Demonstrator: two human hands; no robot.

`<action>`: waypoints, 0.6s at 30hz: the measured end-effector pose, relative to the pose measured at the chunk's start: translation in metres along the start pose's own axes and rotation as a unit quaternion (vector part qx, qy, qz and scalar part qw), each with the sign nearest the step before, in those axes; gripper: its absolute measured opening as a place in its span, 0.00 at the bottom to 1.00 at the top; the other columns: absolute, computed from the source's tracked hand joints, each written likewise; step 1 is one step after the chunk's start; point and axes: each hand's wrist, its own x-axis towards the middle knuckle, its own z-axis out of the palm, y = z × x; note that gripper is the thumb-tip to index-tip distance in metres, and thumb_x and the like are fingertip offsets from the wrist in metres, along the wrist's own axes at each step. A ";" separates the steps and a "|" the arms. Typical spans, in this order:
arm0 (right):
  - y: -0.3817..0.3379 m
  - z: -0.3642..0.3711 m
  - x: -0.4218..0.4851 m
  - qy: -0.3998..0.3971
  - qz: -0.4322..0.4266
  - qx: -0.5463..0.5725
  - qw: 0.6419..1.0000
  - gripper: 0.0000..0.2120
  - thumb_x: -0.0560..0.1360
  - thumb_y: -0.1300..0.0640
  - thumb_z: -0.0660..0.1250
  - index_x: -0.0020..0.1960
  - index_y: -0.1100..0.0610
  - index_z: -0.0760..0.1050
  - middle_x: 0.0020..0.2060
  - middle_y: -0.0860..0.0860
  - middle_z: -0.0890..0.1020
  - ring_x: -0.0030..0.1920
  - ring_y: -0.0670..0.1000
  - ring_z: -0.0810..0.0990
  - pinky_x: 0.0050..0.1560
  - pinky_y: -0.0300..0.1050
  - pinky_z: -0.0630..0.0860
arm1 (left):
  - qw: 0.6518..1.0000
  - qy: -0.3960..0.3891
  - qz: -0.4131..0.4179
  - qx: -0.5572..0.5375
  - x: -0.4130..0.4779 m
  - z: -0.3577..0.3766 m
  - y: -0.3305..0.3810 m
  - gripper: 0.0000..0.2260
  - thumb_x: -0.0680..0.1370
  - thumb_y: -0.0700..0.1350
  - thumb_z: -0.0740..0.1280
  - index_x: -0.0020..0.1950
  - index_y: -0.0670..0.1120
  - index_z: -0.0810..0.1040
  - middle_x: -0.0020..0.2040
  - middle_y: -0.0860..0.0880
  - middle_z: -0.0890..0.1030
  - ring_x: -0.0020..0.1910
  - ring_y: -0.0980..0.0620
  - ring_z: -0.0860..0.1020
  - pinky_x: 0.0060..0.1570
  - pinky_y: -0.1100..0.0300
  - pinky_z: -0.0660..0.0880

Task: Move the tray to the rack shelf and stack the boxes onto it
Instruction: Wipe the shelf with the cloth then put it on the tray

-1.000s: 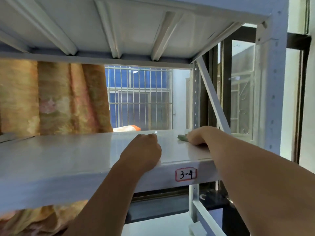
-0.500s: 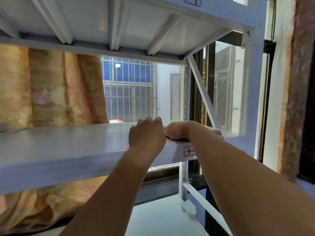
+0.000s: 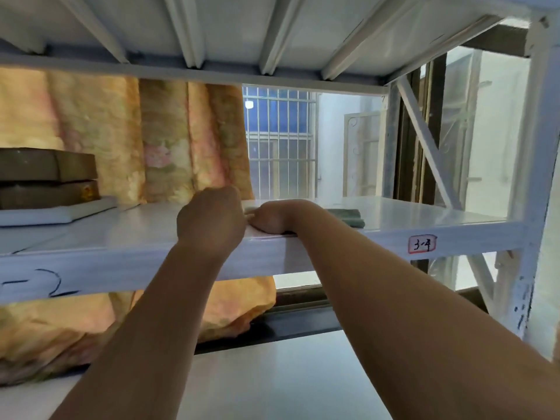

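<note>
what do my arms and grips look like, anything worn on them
No sleeves in view on the left forearm or right forearm. Left grip and right grip are ungloved. No watch or band at either wrist; fingers mostly hidden, so rings cannot be told.

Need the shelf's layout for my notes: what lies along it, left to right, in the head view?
The brown boxes on the white tray, left hand, right hand, green item's exposed end, red-edged label.
</note>
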 end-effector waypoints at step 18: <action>-0.142 0.012 0.022 -0.038 -0.141 0.058 0.988 0.17 0.82 0.56 0.52 0.67 0.60 0.70 0.64 0.59 0.75 0.62 0.56 0.73 0.59 0.45 0.67 | 0.996 -0.048 -0.058 -0.054 0.004 -0.035 -0.128 0.18 0.77 0.36 0.61 0.67 0.45 0.72 0.62 0.41 0.78 0.58 0.43 0.76 0.47 0.57 0.68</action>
